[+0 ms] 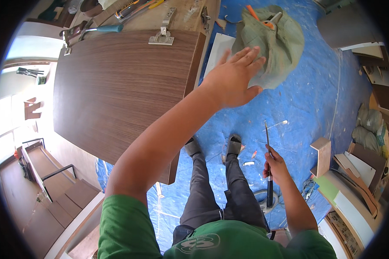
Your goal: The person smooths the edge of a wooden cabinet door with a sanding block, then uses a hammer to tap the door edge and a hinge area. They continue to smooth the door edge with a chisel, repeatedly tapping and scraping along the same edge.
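My left hand (235, 80) is stretched out with its fingers apart and holds nothing. It hovers past the right edge of a brown wood-grain door panel (125, 90), over the blue floor sheet and near a grey-green cloth bag (285, 52). Low on the right, my right hand (275, 166) is closed round a screwdriver (269, 190) with a long thin shaft and a black handle. The shaft points forward, away from me; its tip is too small to make out. Metal hinges (161, 39) sit along the panel's far edge.
A teal-handled screwdriver (103, 29) lies beyond the panel on the workbench. Orange-handled pliers (270, 23) rest on the cloth bag. A blue sheet (307, 103) covers the floor, with scraps by my feet. Boards and offcuts (358, 168) stand at the right.
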A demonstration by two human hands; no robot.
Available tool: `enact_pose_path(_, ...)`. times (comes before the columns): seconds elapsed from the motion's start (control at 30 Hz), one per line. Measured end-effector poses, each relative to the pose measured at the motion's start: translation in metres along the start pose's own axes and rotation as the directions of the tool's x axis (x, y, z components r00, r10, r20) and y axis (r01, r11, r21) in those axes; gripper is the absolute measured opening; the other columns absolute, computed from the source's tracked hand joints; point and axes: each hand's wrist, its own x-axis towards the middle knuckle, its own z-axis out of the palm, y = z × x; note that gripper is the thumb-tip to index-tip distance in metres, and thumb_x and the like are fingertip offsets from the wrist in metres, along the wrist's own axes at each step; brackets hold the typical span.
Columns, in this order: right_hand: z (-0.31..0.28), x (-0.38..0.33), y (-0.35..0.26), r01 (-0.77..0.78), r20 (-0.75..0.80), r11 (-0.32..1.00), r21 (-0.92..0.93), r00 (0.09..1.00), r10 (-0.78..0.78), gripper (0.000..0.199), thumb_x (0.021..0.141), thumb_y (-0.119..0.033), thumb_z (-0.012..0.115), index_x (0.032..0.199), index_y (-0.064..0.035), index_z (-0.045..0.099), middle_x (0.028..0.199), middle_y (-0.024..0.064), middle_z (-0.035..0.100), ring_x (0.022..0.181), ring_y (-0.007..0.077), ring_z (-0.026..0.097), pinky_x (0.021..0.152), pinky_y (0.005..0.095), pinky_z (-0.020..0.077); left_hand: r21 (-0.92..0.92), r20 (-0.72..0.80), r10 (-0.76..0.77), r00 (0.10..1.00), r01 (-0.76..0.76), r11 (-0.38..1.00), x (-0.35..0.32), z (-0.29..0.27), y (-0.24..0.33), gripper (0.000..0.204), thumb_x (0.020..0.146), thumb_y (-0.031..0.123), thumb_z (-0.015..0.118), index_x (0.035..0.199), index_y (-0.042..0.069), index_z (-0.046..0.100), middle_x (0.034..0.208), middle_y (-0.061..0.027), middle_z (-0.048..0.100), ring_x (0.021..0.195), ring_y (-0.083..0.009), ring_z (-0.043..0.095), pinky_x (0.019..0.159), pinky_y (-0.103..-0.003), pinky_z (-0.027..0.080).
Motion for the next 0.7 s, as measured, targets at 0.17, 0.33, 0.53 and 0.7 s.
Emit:
enact_pose_path(0.17,-0.023,0.02,0.034,-0.056,0.03,0.975,-0.213,0.998,0.063,0.04,0.104,-0.028,0.063,0.14,-0.0094,0.058,0.063,0.0005,0.05,0.046,0.0131,0.053,0.042,0.0308,0.0428,0.393,-0.357,-0.126,0.925,0.272,0.878,-0.018,-0.03,-0.034,0.077,0.097,0.052,0.059,0.159,0.011,0.039,0.17,-0.0176,0.025,0.159,-0.0332,0.019,0.128,-0.054,0.011)
enact_pose_path(0.33,0.005,0.002,0.01,-0.105,0.064,0.99,-0.098,0.992,0.111,0.03,0.103,-0.026,0.065,0.121,-0.0025,0.061,0.062,0.0012,0.049,0.044,0.0133,0.051,0.04,0.0308,0.0405,0.496,-0.218,-0.155,0.964,0.246,0.833,-0.016,-0.025,-0.04,0.076,0.096,0.05,0.062,0.157,0.008,0.042,0.169,-0.0176,0.027,0.156,-0.0361,0.025,0.128,-0.055,0.013)
enact_pose_path(0.53,0.014,0.009,-0.002,-0.013,0.091,0.984,-0.178,0.995,0.029,0.019,0.1,-0.018,0.065,0.111,-0.003,0.059,0.069,0.0029,0.054,0.044,0.0139,0.051,0.039,0.031,0.0401,-0.18,0.239,0.032,0.971,0.011,0.984,-0.04,-0.004,0.003,0.076,0.098,0.05,0.059,0.157,0.007,0.04,0.169,-0.0185,0.027,0.155,-0.0347,0.031,0.128,-0.056,0.011)
enact_pose_path(0.7,0.028,-0.005,-0.031,0.109,0.111,0.994,0.024,0.988,-0.111,0.008,0.099,-0.012,0.063,0.098,-0.0055,0.059,0.068,0.0022,0.053,0.047,0.0126,0.052,0.041,0.0297,0.0404,0.233,-0.082,-0.025,0.996,0.044,0.971,-0.081,-0.038,0.005,0.072,0.1,0.044,0.057,0.158,0.006,0.039,0.171,-0.0138,0.024,0.159,-0.031,0.019,0.129,-0.056,0.006)
